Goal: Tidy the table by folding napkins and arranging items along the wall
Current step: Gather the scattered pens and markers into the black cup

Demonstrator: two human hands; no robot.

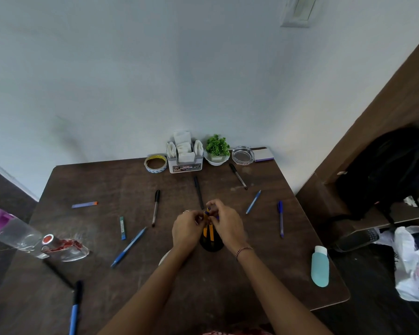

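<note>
1. My left hand (186, 228) and right hand (225, 223) meet over the black pen cup (212, 245), which stands mid-table on the near side. The fingers of both are curled in and pinch the tops of the yellow pens (208, 229) that stand in it.
2. I judge the step to be settling these pens into the cup. I would let them slide straight down, not at a slant, so the cup does not tip.
3. The cup is narrow and looks light. One hand should drop to hold its wall while the other feeds the pens in.
4. The far edge by the wall (155, 81) already holds a row: tape roll (155, 163), napkin holder (184, 157) with folded napkins, small plant (217, 147) and glass ashtray (242, 154). The cup likely belongs there.
5. Loose pens lie all round: a black pen (156, 207) to the left, a long blue pen (128, 246) nearer, and another blue pen (280, 218) to the right. I would gather them into the cup first and carry it across once.
6. A glass bottle (65, 249) lies on its side at the left edge, so I would keep my elbows in.
</note>
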